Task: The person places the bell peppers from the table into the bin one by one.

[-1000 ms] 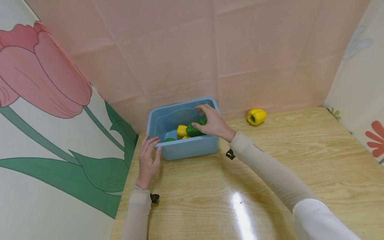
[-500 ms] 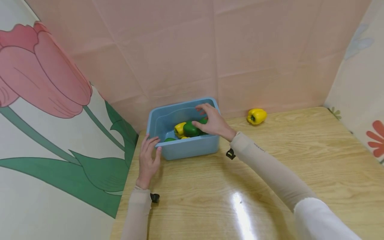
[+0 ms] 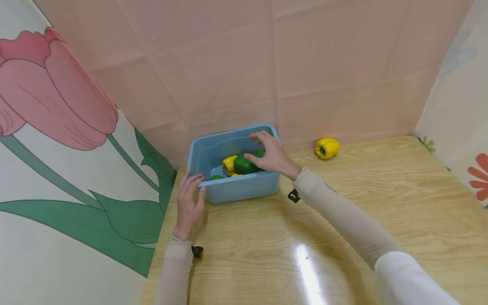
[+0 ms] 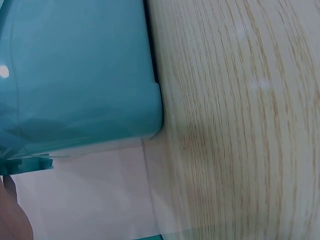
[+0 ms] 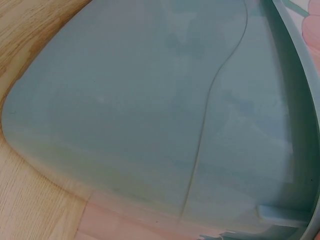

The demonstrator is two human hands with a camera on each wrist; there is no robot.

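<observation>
Head view: the right hand [image 3: 271,156] reaches into the blue bin [image 3: 244,191], fingers curled round a green pepper [image 3: 244,164] held just above a yellow pepper [image 3: 229,163] and another green one [image 3: 216,177] inside. The left hand [image 3: 189,203], fingers straight, presses the bin's near left corner. Judged partly done: a second yellow pepper [image 3: 326,148] remains on the surface [image 3: 343,212], well apart
</observation>
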